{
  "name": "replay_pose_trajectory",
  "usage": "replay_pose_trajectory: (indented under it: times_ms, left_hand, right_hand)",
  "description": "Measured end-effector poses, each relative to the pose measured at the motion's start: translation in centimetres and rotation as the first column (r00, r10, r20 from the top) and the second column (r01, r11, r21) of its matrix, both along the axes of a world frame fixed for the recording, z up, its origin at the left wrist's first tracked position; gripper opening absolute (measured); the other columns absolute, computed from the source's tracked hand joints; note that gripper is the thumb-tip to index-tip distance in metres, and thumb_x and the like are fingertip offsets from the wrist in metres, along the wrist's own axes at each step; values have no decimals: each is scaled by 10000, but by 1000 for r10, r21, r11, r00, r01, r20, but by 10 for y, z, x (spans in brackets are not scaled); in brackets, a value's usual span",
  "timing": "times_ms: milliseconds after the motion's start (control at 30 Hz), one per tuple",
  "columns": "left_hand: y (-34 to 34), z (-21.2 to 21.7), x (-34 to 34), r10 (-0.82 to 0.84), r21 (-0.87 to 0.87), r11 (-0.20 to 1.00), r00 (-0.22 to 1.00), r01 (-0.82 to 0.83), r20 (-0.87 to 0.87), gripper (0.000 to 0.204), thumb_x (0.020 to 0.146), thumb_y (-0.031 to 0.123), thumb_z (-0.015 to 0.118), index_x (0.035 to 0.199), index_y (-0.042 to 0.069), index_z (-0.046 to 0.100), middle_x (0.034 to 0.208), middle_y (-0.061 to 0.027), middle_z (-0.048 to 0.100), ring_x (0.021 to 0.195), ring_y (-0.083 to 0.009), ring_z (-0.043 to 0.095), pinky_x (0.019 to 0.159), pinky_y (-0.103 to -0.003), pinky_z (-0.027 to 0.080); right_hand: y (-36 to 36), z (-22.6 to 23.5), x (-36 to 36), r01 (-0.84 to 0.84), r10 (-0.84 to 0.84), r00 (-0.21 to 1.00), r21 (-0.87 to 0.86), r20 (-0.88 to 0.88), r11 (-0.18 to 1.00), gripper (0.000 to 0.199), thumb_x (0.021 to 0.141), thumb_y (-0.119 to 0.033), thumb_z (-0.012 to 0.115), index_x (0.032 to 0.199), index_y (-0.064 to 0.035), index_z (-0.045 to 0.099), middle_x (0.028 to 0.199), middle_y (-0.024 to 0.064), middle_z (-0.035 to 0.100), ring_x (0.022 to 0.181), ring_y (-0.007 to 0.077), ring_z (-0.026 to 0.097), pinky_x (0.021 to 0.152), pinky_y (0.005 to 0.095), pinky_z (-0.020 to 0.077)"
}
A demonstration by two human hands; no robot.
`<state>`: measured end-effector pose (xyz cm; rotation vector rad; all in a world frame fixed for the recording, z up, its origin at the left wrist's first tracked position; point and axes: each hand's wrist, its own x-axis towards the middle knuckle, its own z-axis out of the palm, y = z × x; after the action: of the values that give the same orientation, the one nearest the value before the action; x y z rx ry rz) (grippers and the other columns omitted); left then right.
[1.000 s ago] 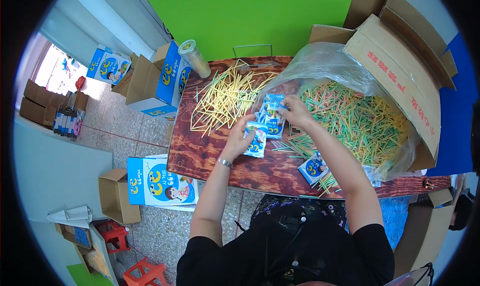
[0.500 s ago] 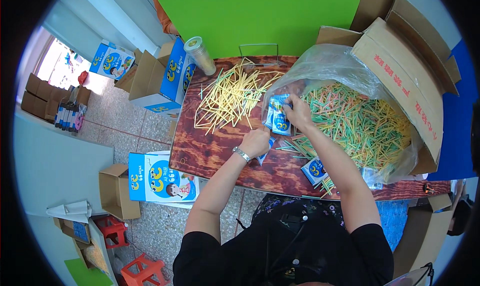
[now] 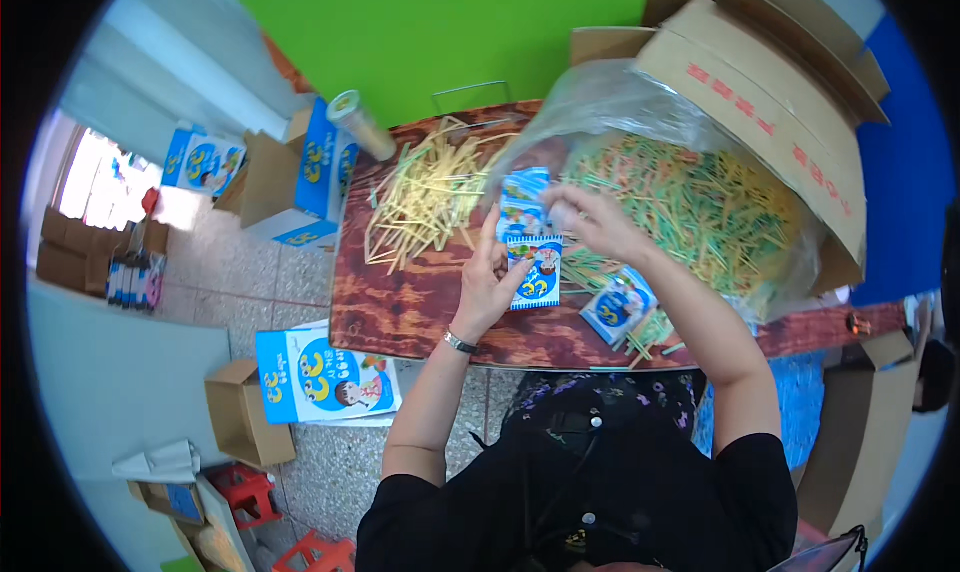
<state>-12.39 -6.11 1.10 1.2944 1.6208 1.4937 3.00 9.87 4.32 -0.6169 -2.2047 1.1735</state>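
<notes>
So the left hand (image 3: 485,287) has its thumb across a blue-and-white snack packet (image 3: 539,280), and I'd call that grip a pinch on the packet, though whatever's underneath is hidden. The right hand (image 3: 606,228) is a motion-blurred mess beside a second blue packet (image 3: 524,186), so honestly can't tell if its grip is clenched or loose. The two packets are over the middle of the desk (image 3: 400,322), one just above the other; touching or overlapping, can't say. Main worry imo: with them that close, a quick tug on one could drag the other along or knock it out of line. Also, the mixed-colour sticks (image 3: 690,202) spill out of the clear plastic liner (image 3: 600,107) in the tipped cardboard box (image 3: 755,97), right by the right forearm, so a careless sweep could roll or snap some. The third packet (image 3: 618,303) lies near the front edge with loose sticks around it, and a bump from that same arm could send it off the edge. Over on the left, the yellow sticks (image 3: 430,197) are heaped criss-cross, so a nudge from the left fingers might make that pile slide.
</notes>
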Motion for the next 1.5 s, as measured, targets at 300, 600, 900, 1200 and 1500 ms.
replay_pose_trajectory:
  times_ms: [300,600,900,1200,1500]
  left_hand:
    - [24,5,77,-291,-238,923,953,302,81,156,821,121,745,872,-9,678,630,23,606,572,-18,485,513,-200,372]
    - [28,-3,111,-342,-125,936,936,330,-84,184,795,126,757,864,10,633,684,-2,606,618,-53,531,552,-233,427]
    - [26,-16,113,-338,-115,938,937,327,-87,154,847,121,712,905,0,639,721,-7,625,639,-41,539,559,-218,430]
    - [25,-15,116,-340,-149,933,938,327,-66,155,853,127,706,911,-2,642,730,-10,628,645,-42,543,562,-218,439]
    - [24,-16,115,-259,-120,960,965,252,-40,219,827,178,725,796,24,573,600,-11,506,551,-81,448,511,-262,379]
  right_hand:
    - [-42,24,111,31,-50,998,350,45,936,152,771,-90,705,889,-29,630,803,131,632,792,338,619,691,434,489]
    - [-37,38,169,-62,28,984,192,177,979,230,828,-60,645,1058,-73,645,858,128,651,871,307,652,752,398,525]
    - [106,-10,218,317,-621,402,534,672,784,341,898,-202,526,1214,-82,577,1338,144,482,1280,356,425,1049,484,392]
    - [126,-50,239,-359,-688,372,780,623,513,262,907,-193,461,1010,-84,676,1247,61,531,1252,247,426,1110,419,285]
    - [108,16,203,-40,-388,436,449,812,893,324,940,-162,417,1201,-10,534,1220,221,555,1182,312,522,1013,430,420]
